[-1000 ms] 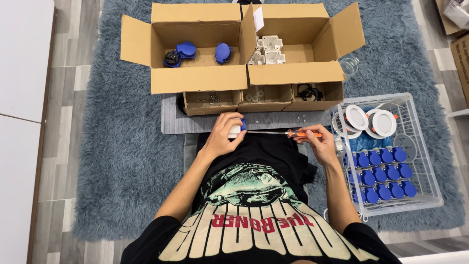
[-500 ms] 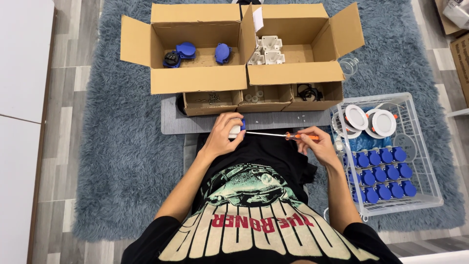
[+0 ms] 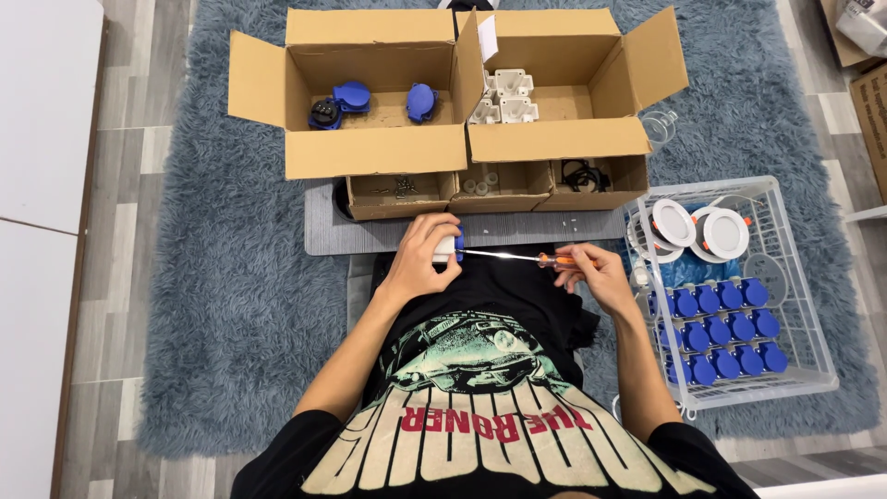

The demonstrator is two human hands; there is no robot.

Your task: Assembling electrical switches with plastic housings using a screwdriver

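Hardly anything is moving since before: the left hand (image 3: 427, 254) is still clamping the small white-and-blue part (image 3: 448, 246), the right hand (image 3: 591, 270) still gripping the orange-handled screwdriver (image 3: 517, 258) against it.

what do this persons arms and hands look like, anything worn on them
Both arms are bare from above the elbow down. The left hand and right hand wear no gloves, and no watch, ring or wristband shows. Short black sleeves of a T-shirt with a pale green and cream graphic print cover the upper arms.
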